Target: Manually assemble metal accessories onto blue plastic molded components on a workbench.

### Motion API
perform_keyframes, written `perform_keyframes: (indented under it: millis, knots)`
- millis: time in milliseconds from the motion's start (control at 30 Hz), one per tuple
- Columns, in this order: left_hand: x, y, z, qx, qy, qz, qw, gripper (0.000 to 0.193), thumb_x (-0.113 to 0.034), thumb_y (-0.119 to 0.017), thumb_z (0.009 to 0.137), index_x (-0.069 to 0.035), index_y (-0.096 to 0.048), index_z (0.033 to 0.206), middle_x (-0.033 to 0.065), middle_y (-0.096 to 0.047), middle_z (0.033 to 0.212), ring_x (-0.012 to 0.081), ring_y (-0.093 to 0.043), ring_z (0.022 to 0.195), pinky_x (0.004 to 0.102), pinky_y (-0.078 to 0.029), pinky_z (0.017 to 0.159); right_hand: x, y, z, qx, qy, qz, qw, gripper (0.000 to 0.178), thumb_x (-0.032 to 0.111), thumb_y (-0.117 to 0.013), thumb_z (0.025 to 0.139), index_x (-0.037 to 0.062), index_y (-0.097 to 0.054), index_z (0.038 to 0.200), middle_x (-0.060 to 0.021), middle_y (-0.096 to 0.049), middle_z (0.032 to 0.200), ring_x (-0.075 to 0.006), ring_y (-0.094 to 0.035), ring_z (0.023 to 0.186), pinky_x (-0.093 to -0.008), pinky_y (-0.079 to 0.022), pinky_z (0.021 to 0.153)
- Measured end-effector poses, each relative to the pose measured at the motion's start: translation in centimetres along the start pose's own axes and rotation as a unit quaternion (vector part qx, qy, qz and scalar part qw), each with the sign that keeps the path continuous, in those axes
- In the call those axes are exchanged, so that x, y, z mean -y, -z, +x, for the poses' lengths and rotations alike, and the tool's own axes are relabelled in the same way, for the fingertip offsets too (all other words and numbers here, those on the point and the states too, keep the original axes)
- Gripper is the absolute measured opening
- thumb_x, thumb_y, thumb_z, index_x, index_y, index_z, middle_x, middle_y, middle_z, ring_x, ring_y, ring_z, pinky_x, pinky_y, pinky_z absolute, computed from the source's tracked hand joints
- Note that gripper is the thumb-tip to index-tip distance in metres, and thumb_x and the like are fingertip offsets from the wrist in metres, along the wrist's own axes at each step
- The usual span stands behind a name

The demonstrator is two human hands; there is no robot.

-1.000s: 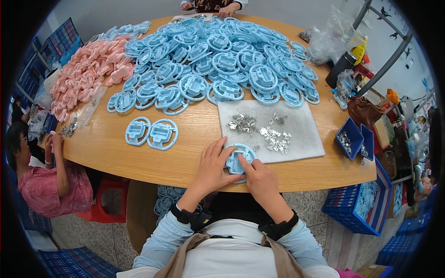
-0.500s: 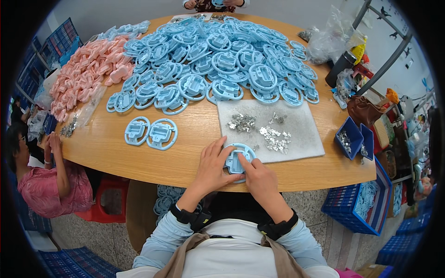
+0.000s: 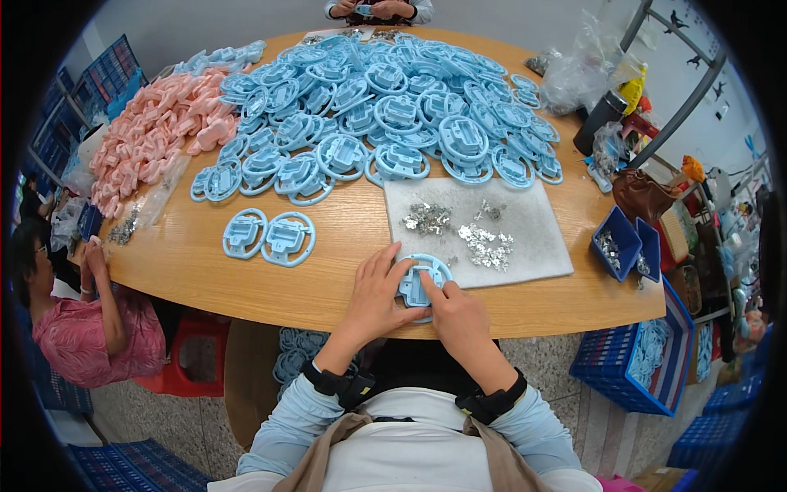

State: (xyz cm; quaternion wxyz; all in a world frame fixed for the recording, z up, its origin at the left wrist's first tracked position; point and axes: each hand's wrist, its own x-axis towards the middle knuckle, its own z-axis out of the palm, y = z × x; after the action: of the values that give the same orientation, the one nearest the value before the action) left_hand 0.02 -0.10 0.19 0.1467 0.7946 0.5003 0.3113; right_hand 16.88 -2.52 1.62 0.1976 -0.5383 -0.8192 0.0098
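At the table's front edge, a light blue ring-shaped plastic part (image 3: 416, 289) lies flat, with a boxy recess in its middle. My left hand (image 3: 376, 289) is curved around its left side, thumb along the near rim and fingers at the far rim. My right hand (image 3: 459, 314) presses its index finger into the recess, the other fingers curled; whether a small piece sits under that fingertip is hidden. Just beyond, on a white foam pad (image 3: 537, 234), lie small silvery metal pieces (image 3: 487, 248) and a darker heap of metal pieces (image 3: 427, 218).
Two matching blue parts (image 3: 287, 239) lie to the left. A big pile of blue parts (image 3: 393, 111) covers the far middle, beside pink parts (image 3: 164, 127). Blue bins (image 3: 616, 239) with metal pieces stand right. A co-worker (image 3: 98, 328) sits left; another person's hands (image 3: 373, 10) work opposite.
My hands and the blue part stay nearly in place. Across the table, the other person's hands have come lower and closer together around a blue part.
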Motion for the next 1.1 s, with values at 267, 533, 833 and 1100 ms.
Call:
perform_keyframes:
  millis: [267,533,833,1100]
  knots:
    - [0.0,-0.1,0.0,0.003,0.006,-0.008,1.000,0.071,-0.041,-0.078,0.062,-0.009,-0.051,0.119,0.0184,-0.037,0.136,0.0372,-0.036,0.124,0.0459,-0.026,0.104,0.1,-0.1,-0.1,-0.003,-0.003,0.004,1.000,0.050,0.005,-0.060,0.073,0.0171,-0.057,0.121,-0.0071,-0.056,0.077,-0.0243,-0.061,0.060,-0.0357,-0.048,0.051]
    - [0.0,0.0,0.0,0.006,0.005,-0.006,1.000,0.070,-0.040,-0.078,0.062,-0.009,-0.051,0.120,0.0185,-0.037,0.137,0.0375,-0.035,0.125,0.0459,-0.026,0.104,0.4,0.2,0.0,0.012,-0.009,0.003,1.000,0.052,0.005,-0.061,0.071,0.0163,-0.057,0.122,-0.0076,-0.056,0.078,-0.0250,-0.061,0.060,-0.0357,-0.049,0.051]
    - [0.0,-0.1,0.0,0.007,0.008,-0.006,1.000,0.071,-0.039,-0.078,0.062,-0.008,-0.051,0.119,0.0187,-0.037,0.137,0.0376,-0.035,0.124,0.0458,-0.026,0.104,0.6,0.8,0.1,0.071,-0.005,-0.006,0.997,0.051,0.009,-0.060,0.075,0.0074,-0.052,0.125,-0.0123,-0.059,0.085,-0.0259,-0.064,0.068,-0.0350,-0.052,0.055]
    - [-0.1,0.0,0.0,0.005,0.009,-0.001,1.000,0.070,-0.040,-0.078,0.062,-0.007,-0.051,0.118,0.0188,-0.038,0.136,0.0377,-0.036,0.123,0.0458,-0.026,0.104,0.4,0.5,0.1,0.062,-0.018,0.016,0.998,0.051,0.009,-0.060,0.076,0.0110,-0.051,0.126,-0.0116,-0.058,0.085,-0.0267,-0.064,0.067,-0.0358,-0.051,0.055]
